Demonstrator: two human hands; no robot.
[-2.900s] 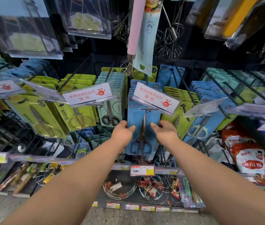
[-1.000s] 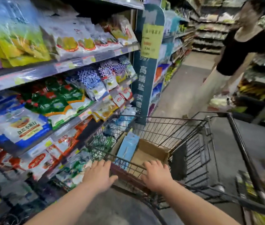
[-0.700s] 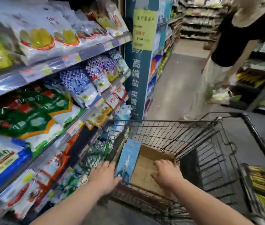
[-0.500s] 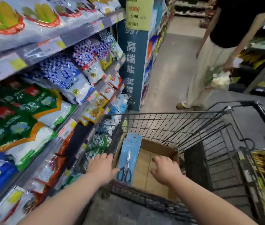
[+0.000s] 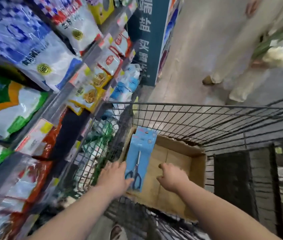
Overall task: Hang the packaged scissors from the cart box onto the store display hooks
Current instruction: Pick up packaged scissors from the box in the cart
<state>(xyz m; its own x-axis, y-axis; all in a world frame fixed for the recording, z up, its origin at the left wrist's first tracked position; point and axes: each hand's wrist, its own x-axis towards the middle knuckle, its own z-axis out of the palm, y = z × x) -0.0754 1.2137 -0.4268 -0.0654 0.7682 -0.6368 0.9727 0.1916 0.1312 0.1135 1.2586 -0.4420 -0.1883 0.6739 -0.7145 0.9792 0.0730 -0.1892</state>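
Observation:
A blue packaged pair of scissors (image 5: 141,149) stands upright against the left wall of an open cardboard box (image 5: 198,168), which sits in a wire shopping cart (image 5: 206,122). My left hand (image 5: 114,177) holds the package at its lower left edge, thumb lying across the front near the scissor handles. Hovering over the box floor just right of the package, my right hand (image 5: 172,177) has loosely curled fingers and holds nothing. The box looks otherwise bare inside. No display hooks are in view.
Shelves of bagged goods (image 5: 38,66) run close along the cart's left side. A person in light trousers (image 5: 237,49) stands in the aisle beyond the cart, holding a bag. A dark blue end panel with white characters (image 5: 146,40) rises ahead.
I turned from the hook display to the cart. Over the last second both hands reached into the box, and my left thumb now lies on the blue package.

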